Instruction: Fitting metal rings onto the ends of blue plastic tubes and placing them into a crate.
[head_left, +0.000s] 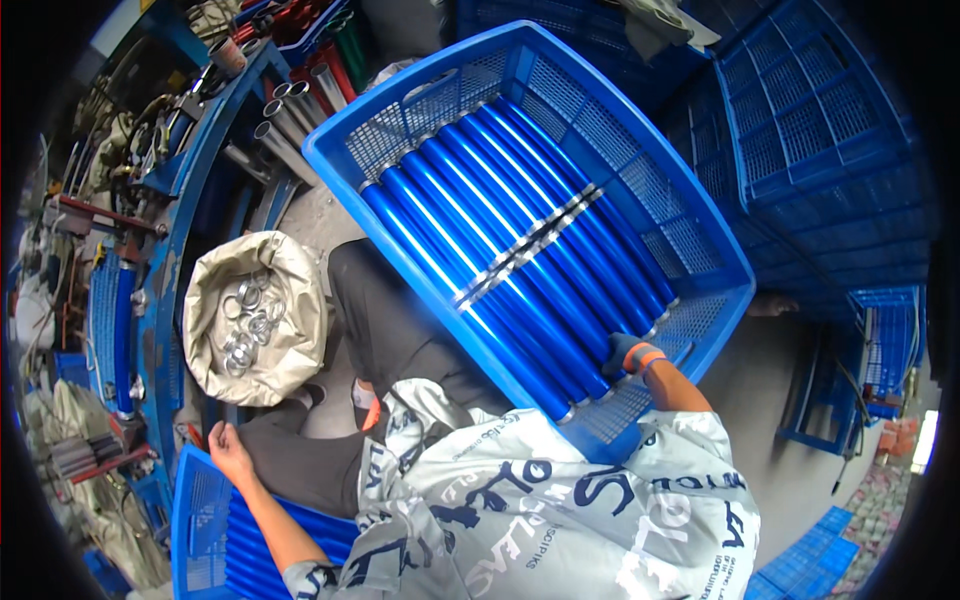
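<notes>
A large blue plastic crate [735,285] lies tilted before me, filled with two rows of shiny blue metal tubes [480,190] with silvery ends. My right hand [628,355], in a dark glove with an orange cuff, reaches over the crate's near right side. Its fingers are closed round the near end of one blue tube in the lower row, and the glove hides part of that end. My left hand [231,452] is bare and empty, fingers loosely extended, above my left thigh. It is nearest to a second blue crate [200,520] of blue tubes at the lower left.
A beige sack [205,340] of silvery metal rings stands to the left, beside my leg. Behind it are a blue workbench frame [190,200] and bare metal tubes [285,130]. Stacked blue crates [800,130] rise at the far right. A blue metal frame [825,420] stands on the right.
</notes>
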